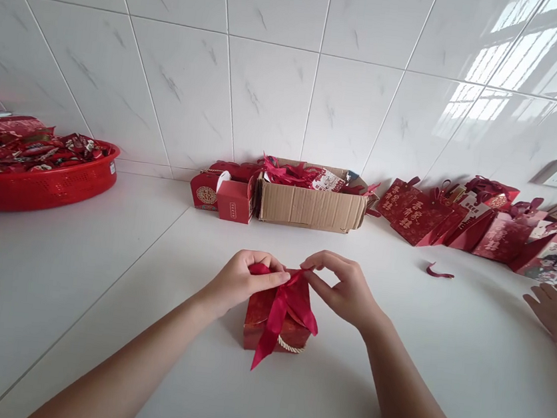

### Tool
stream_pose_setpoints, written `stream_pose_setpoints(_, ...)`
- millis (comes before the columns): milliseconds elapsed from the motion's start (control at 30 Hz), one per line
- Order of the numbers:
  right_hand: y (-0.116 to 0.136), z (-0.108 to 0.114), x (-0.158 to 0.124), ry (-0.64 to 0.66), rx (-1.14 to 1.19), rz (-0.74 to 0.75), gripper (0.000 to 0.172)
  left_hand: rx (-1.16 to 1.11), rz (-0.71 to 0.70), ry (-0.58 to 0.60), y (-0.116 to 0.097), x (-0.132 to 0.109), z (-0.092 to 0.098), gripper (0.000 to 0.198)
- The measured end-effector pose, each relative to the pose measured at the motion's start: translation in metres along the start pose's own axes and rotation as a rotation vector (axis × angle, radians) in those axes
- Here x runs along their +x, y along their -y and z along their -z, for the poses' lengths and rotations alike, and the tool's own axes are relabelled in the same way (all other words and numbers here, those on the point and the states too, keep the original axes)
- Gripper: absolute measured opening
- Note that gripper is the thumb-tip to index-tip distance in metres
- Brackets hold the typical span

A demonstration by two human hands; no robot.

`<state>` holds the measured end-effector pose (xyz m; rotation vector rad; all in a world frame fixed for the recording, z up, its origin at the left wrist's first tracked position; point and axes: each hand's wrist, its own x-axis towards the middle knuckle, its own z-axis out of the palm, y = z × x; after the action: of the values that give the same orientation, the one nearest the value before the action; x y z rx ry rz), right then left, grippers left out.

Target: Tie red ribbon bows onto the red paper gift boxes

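lower centre: red gift box (258, 324) on white counter (100, 269) | left hand (240, 282) pinches one ribbon (280, 310) loop, right hand (345, 287) the other | bow-tying under way, I reckon | calls for even pull both sides

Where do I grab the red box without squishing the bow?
I'd hold the red box low by its left and right walls, coming from the sides: the ribbon bow sits on top and its tails hang down the front.

Fingers (270, 279) hide the top of the red box (259, 311); a co-worker's hand (555, 314) is cropped at right.
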<state>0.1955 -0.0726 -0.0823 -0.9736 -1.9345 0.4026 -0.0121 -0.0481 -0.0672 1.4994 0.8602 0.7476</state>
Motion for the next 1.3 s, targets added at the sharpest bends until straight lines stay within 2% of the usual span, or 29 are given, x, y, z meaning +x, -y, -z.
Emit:
stream_pose_setpoints(67, 0.000, 0.002, 0.000, 0.031, 0.006, 0.023, 0.018, 0.020, 0.012, -0.008, 0.002, 0.000, -0.002, 0.024)
stream_pose_setpoints(200, 0.002, 0.008, 0.000, 0.185, 0.045, 0.063, 0.047, 0.016, 0.017, -0.015, 0.003, 0.001, -0.001, 0.024)
stream_pose_setpoints(267, 0.003, 0.010, 0.000, 0.208, 0.047, 0.061, 0.051, 0.006, 0.022, -0.013, 0.003, 0.001, -0.001, 0.023)
stream_pose_setpoints(533, -0.004, 0.002, 0.001, 0.108, 0.045, 0.032, 0.012, 0.044, -0.017, 0.010, 0.004, 0.002, 0.000, 0.023)
stream_pose_setpoints(767, -0.009, -0.001, 0.000, 0.006, -0.041, 0.094, 0.018, 0.029, -0.049, 0.053, 0.007, 0.002, -0.002, 0.034)
stream_pose_setpoints(1300, -0.013, 0.003, 0.000, 0.022, -0.102, 0.135, 0.016, 0.051, -0.043, 0.114, 0.004, 0.003, -0.003, 0.041)
